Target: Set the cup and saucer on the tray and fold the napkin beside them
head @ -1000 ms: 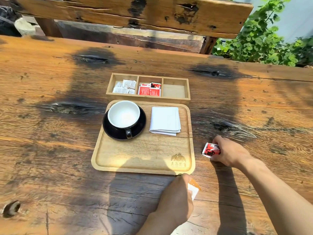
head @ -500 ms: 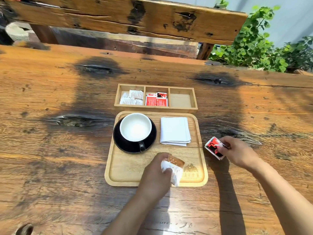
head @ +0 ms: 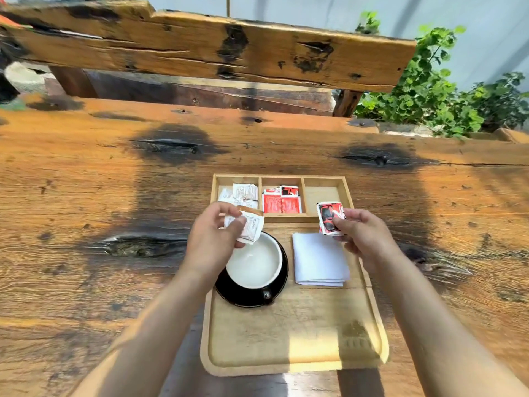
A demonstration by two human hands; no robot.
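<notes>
On the wooden tray (head: 292, 351) stands a cup (head: 257, 265), white inside, on a black saucer (head: 246, 296) at the tray's far left. A folded white napkin (head: 319, 260) lies to the right of it on the tray. My left hand (head: 213, 239) pinches a white and orange sachet (head: 252, 224) above the cup's far rim. My right hand (head: 363, 236) holds a red and black sachet (head: 330, 217) over the tray's far right corner, just above the napkin.
A three-compartment wooden box (head: 280, 179) sits right behind the tray, with white sachets (head: 240, 193) in its left cell, red ones (head: 282, 200) in the middle and an empty right cell. A heavy bench back (head: 200, 50) and green plants (head: 435, 93) stand beyond the table.
Both hands have lifted their sachets off the table and carried them forward, the left from the tray's near edge to above the cup, the right from beside the tray toward the box.
</notes>
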